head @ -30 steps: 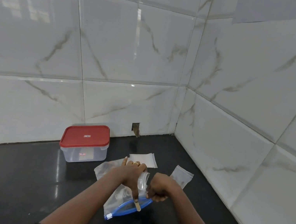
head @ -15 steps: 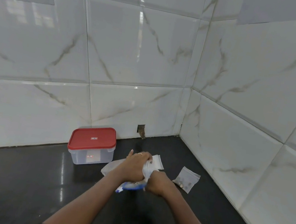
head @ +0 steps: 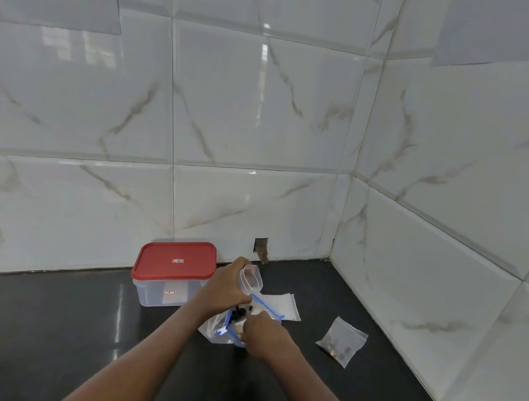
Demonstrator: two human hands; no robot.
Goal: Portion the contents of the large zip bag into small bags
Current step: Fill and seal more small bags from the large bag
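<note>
1. The left hand grips a clear scoop just above the large zip bag on the desk.
2. The right hand pinches the bag's blue-edged mouth.
3. A filled small bag lies apart, rightward.

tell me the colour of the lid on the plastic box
The lid is red, clearest in the head view.

Black for the table; white with grey-beige marble veining on the wall tiles; red on the container lid; blue along the seal of the clear large zip bag; dark and tan bits in the small bag.
</note>
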